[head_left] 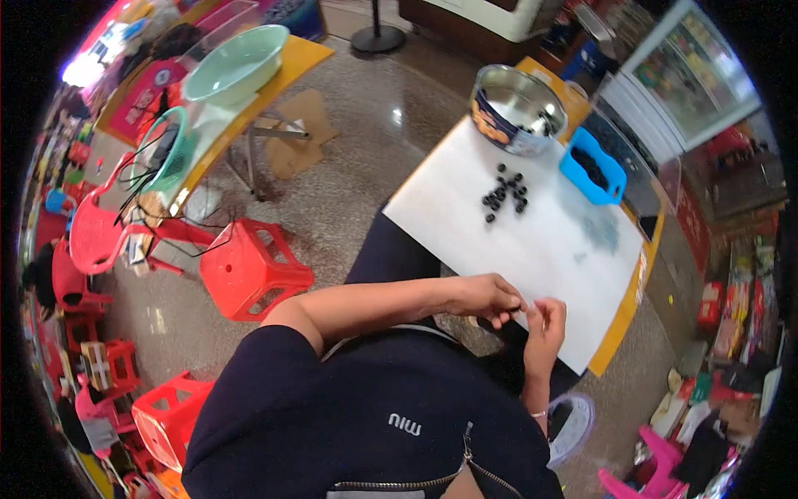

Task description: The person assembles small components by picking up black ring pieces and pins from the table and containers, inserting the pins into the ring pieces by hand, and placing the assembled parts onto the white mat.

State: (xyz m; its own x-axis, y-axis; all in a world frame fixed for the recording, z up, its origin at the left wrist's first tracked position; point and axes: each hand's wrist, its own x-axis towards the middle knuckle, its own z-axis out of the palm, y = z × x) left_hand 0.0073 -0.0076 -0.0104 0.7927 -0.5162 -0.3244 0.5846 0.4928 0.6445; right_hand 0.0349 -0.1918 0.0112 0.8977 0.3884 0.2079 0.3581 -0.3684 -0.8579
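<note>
2 bare hands in front of the torso, just off the near edge of a white sheet (pixel 449 200) that lies on a yellow table (pixel 611 349). Left hand (pixel 486 297): fingers curled, thumb and fingertips pinched nearly together on a small dark piece (pixel 516 309), most of it hidden. Right hand (pixel 546 323): fingers bent, thumb and index close together, tips right beside the left ones; cannot tell if they grip the piece too. Loose cluster of black round pieces (pixel 497 198) on the sheet, well apart from both hands, some touching, a few strays. Beyond it, at the far end, a round metal container (pixel 497 133) with a dark printed outside, some dark bits inside. Blue basket (pixel 583 185) just right of it, dark contents. Grey-blue smudge (pixel 602 230) on the sheet, nearer side of the basket. Off to the left, a red stool (pixel 241 270) on the floor; farther off, a pale green basin (pixel 237 66) on another table.
</note>
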